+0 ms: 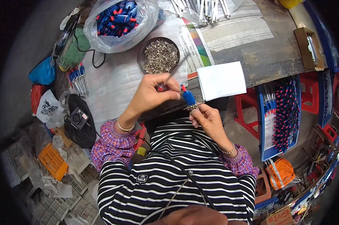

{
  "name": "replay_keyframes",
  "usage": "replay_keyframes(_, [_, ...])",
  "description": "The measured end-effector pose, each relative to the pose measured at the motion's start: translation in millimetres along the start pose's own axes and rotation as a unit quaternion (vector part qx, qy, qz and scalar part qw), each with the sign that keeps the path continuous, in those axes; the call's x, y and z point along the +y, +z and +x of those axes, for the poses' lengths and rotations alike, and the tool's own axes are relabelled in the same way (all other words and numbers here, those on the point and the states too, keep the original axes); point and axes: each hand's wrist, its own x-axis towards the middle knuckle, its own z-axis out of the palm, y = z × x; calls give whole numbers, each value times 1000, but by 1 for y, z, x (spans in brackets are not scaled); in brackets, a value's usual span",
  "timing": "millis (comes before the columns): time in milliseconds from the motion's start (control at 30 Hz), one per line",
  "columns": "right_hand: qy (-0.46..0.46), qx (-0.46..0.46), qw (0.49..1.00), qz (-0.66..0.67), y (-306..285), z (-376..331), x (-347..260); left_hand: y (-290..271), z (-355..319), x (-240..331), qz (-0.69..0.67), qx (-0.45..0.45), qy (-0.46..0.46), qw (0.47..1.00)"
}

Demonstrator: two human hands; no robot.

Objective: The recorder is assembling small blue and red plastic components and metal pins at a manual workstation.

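My right hand (206,118) is closed around the metal end of a blue plastic part with a red tip (189,98). The part points up and away from me at the table's front edge. Just left of it, my left hand (154,93) is closed on a thin dark rod-shaped tool (176,70), slightly smeared by motion. A bit of red shows inside my left fingers; I cannot tell whether they touch the blue part. Beyond my hands stands a round dish (140,60) full of small metal pins (160,55).
At the far left, a clear plastic bag (92,37) holds blue and red parts. White paper (222,80) lies right of the dish. Slim metal pieces (210,9) lie at the back. A blue tray (266,131) of finished-looking pieces stands right, near red stools (248,112).
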Motion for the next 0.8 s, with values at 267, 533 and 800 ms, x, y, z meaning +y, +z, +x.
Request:
replay_keyframes(267, [-31,15,999,-34,4,-3,-6,22,-5,-1,132,28,107,985])
replay_keyframes(533, [-63,32,996,-63,8,-6,-8,28,-9,1,219,56,131,965])
replay_keyframes(800, [-69,25,993,-93,10,-8,-12,30,-11,-3,307,64,200,928])
